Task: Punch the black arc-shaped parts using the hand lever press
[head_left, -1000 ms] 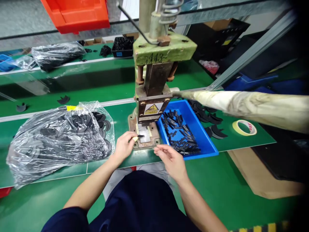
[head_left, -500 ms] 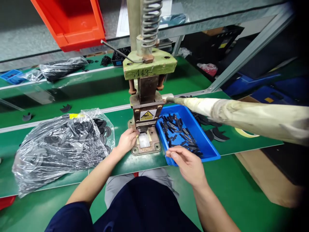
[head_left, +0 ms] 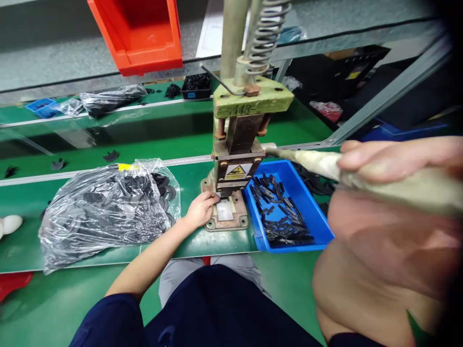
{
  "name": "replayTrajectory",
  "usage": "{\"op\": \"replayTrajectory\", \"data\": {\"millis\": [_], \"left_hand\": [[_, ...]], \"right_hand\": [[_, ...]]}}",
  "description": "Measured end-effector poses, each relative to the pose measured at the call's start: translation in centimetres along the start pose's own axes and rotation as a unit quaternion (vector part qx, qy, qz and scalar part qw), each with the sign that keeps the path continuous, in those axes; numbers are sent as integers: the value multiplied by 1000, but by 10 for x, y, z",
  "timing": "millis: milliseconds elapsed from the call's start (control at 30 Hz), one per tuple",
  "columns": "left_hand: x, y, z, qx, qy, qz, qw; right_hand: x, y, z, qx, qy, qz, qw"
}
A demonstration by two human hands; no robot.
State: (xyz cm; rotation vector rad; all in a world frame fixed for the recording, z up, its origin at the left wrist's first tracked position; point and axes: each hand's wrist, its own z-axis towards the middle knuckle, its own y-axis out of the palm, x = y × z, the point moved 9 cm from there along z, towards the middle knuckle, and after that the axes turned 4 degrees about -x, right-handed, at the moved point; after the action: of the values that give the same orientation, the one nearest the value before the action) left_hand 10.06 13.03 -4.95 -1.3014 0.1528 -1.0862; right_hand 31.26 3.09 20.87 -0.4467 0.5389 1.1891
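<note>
A green-topped hand press (head_left: 253, 102) with a coil spring stands on the bench in front of me. My left hand (head_left: 200, 210) is at the left of its base, fingertips pinched together beside the metal plate under the ram. What they hold, if anything, is hidden. My right hand (head_left: 392, 241), large and blurred close to the camera, is wrapped round the tape-covered lever (head_left: 314, 159) on the press's right. Touching the press base on that side is a blue bin (head_left: 327, 236) with many small black parts (head_left: 285, 207) inside.
To the left lies a clear plastic bag (head_left: 104, 221) of dark curved pieces. A red bin (head_left: 152, 62) sits on the shelf above. Behind, a black tray (head_left: 197, 91) and a small blue tray (head_left: 43, 108) stand on the green surface. A white rounded shape (head_left: 10, 225) enters at far left.
My right hand has moved from the blue bin's front edge up and right onto the lever. My left hand stays at the press base. The whole view has shifted.
</note>
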Motion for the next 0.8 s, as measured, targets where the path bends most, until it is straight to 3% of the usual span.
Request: {"op": "replayTrajectory", "data": {"millis": [100, 200, 267, 400, 567, 633, 700, 800], "left_hand": [[-1, 2, -2, 12, 2, -10, 1000], [-3, 4, -5, 23, 3, -18, 1000], [-5, 6, -6, 23, -4, -21, 999], [-4, 9, -6, 4, -24, -29, 999], [-5, 0, -12, -6, -40, -47, 998], [-23, -14, -19, 11, -82, -30, 996], [-55, -35, -33, 31, -177, 18, 984], [-106, -66, -57, 18, -333, 128, 934]], "right_hand": [[-7, -3, -13, -16, -41, 45, 998], [-4, 5, -47, -63, -53, -36, 996], [2, 5, -77, -38, -65, -66, 995], [18, 1, -127, 73, -95, -103, 987], [31, 0, -140, 92, -138, -79, 983], [30, -1, -139, 86, -170, -61, 980], [31, -1, -139, 86, -176, -52, 979], [33, -3, -141, 102, -165, -50, 980]]}}
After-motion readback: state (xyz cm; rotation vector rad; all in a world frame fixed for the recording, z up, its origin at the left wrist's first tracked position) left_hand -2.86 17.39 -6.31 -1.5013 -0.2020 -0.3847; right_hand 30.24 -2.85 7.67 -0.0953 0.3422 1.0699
